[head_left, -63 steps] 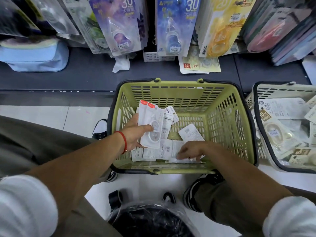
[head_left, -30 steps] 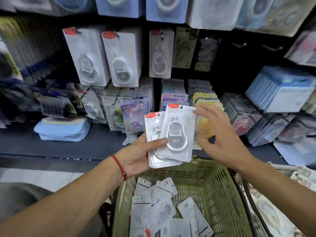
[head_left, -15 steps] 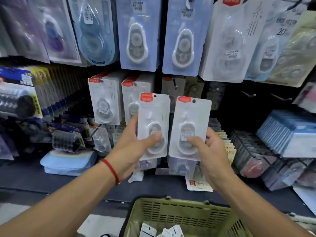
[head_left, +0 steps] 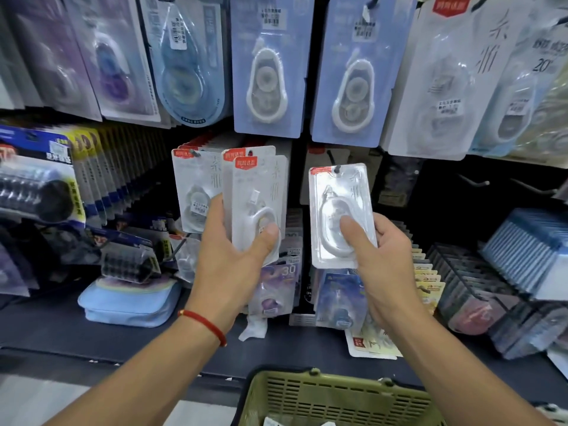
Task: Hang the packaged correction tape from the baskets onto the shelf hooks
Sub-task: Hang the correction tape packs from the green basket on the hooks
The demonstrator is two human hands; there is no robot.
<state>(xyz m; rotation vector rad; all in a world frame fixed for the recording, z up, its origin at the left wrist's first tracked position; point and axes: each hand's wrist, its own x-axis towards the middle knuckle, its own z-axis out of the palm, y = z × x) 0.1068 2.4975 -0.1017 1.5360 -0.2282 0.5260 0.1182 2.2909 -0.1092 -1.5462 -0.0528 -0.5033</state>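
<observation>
My left hand [head_left: 233, 256] grips a small stack of white correction tape packs [head_left: 256, 192] with red labels, thumb pressed on the front one. My right hand [head_left: 378, 256] holds a single white correction tape pack [head_left: 338, 207] upright, its hang hole up against a dark shelf hook [head_left: 336, 169]. More of the same white packs [head_left: 192, 192] hang on a hook just left of my left hand. The green basket [head_left: 307, 395] sits below at the bottom edge, with a few packs barely visible inside.
Blue and white carded tapes [head_left: 266, 72] hang in the row above. Bare hooks [head_left: 475, 179] stick out to the right. A light blue pouch [head_left: 129, 302] lies on the dark shelf ledge, and rows of boxed goods [head_left: 522, 250] fill the right side.
Both hands have risen from the basket to the shelf. My right hand took one pack from the left hand's stack and moved it right and up to a hook.
</observation>
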